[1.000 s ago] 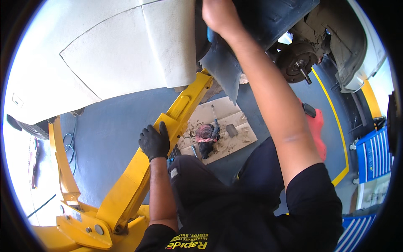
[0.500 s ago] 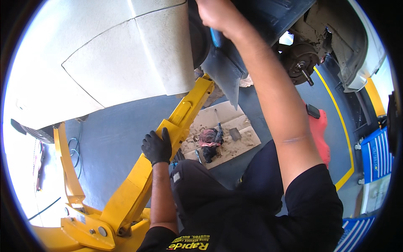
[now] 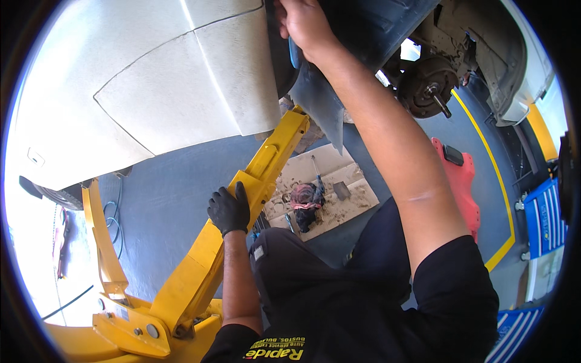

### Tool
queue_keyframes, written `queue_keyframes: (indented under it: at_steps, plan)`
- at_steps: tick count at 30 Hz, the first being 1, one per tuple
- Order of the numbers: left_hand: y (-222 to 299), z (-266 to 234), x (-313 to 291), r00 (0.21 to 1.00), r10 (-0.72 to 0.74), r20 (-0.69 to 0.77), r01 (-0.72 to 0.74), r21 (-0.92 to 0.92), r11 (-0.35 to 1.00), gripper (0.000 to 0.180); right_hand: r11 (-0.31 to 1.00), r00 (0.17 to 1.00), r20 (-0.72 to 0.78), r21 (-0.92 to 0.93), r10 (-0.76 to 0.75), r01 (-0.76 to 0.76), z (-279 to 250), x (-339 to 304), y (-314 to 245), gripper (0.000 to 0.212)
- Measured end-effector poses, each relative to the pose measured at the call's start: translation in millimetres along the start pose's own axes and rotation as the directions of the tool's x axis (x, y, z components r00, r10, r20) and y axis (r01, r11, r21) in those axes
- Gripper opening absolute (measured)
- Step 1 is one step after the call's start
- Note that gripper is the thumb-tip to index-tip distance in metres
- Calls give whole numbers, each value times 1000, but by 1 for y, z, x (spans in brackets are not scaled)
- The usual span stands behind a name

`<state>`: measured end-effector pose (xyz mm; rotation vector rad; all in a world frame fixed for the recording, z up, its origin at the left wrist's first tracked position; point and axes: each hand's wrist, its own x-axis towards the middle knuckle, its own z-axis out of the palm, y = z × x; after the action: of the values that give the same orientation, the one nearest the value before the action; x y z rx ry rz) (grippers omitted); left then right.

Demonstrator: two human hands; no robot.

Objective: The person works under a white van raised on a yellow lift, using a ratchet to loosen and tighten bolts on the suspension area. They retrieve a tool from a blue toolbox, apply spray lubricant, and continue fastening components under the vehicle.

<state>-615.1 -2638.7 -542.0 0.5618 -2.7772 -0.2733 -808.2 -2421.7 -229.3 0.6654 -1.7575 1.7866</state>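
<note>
My left hand [image 3: 229,210], in a black glove, is closed over the yellow lift arm [image 3: 196,257], thumb pointing up along it. Bare and raised at the top edge, my right hand [image 3: 304,25] has its fingers curled. A blue thing [image 3: 295,53] shows below its palm; most of it is hidden, so its kind cannot be made out. This hand is at the wheel arch, beside the dark plastic liner [image 3: 318,100] whose loose pointed end hangs down. The white car body panel [image 3: 187,91] lies to its left.
Below lies stained cardboard [image 3: 357,209] bearing a dark and pink rag bundle [image 3: 304,202] and tools. A brake hub [image 3: 428,88] with a protruding stud is at the right. Beyond my right arm are a red creeper [image 3: 461,187] and a blue tool cabinet [image 3: 544,215].
My right hand comes slightly lower into view, showing more of its curled fingers. My left hand keeps its place on the lift arm. The whole view shifts slightly.
</note>
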Motion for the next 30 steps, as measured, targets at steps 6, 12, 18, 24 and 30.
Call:
queue_keyframes:
  at_steps: [6, 12, 18, 24, 30]
  plan:
    - [-1, 1, -1, 1000, -18, 10, 18, -13, 1000, 59, 982, 980, -61, 43, 187, -185, 7, 0, -7, 40]
    - [-2, -3, 2, 999, -36, 10, 36, -10, 999, 59, 947, 977, -11, -243, 213, -209, 4, -4, -38, 45]
    - [2, -1, 7, 999, -38, 32, 38, -14, 999, 60, 943, 990, -65, -304, 123, -137, 6, -10, -44, 44]
    - [5, -6, 8, 994, -59, 94, 60, -14, 998, 60, 782, 981, -20, -606, -195, 143, -1, -2, -30, 42]
    - [4, -8, 8, 991, -70, 110, 70, 8, 998, 59, 854, 838, 389, 197, 383, -481, -24, 2, -42, 41]
